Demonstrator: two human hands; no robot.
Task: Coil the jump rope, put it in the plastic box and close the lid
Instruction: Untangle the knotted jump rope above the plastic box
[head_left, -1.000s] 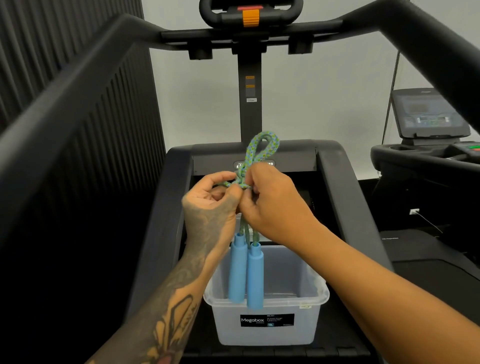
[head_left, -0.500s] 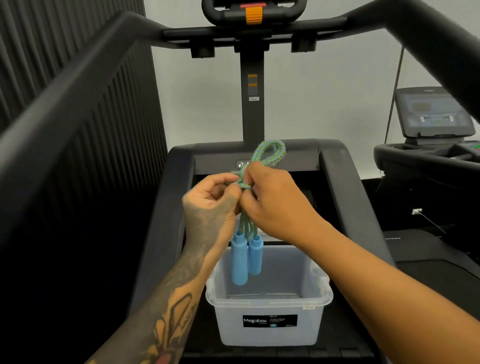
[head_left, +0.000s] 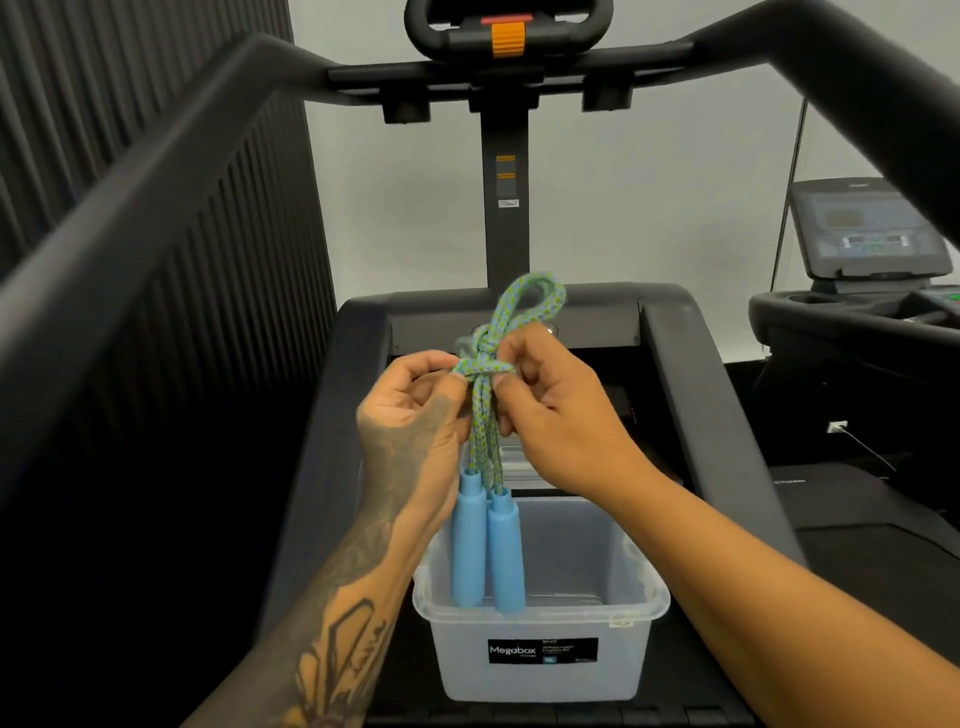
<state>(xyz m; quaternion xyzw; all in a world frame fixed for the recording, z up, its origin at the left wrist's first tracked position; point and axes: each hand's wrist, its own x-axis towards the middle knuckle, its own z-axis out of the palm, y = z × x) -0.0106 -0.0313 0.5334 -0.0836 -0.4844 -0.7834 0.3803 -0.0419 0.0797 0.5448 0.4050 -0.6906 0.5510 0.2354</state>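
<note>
I hold a bundled jump rope (head_left: 485, 415) of blue-green braided cord upright in front of me. A loop sticks up above a knot-like wrap at the top. My left hand (head_left: 415, 415) pinches the wrap from the left, and my right hand (head_left: 550, 410) pinches it from the right. Two light blue handles (head_left: 485, 545) hang side by side below my hands, their ends dipping into the open translucent plastic box (head_left: 540, 670) with a black Megabox label. A clear lid (head_left: 519, 470) seems to lie just behind the box, mostly hidden.
The box stands on a treadmill deck between dark side rails (head_left: 717, 441). The treadmill's post and console (head_left: 506, 31) rise ahead, with handrails on both sides. A second machine with a screen (head_left: 872, 228) is at the right. A dark ribbed wall runs along the left.
My hands have drawn slightly apart at the wrap, showing more of the cord between them. The handles have dropped lower again after rising half a second ago.
</note>
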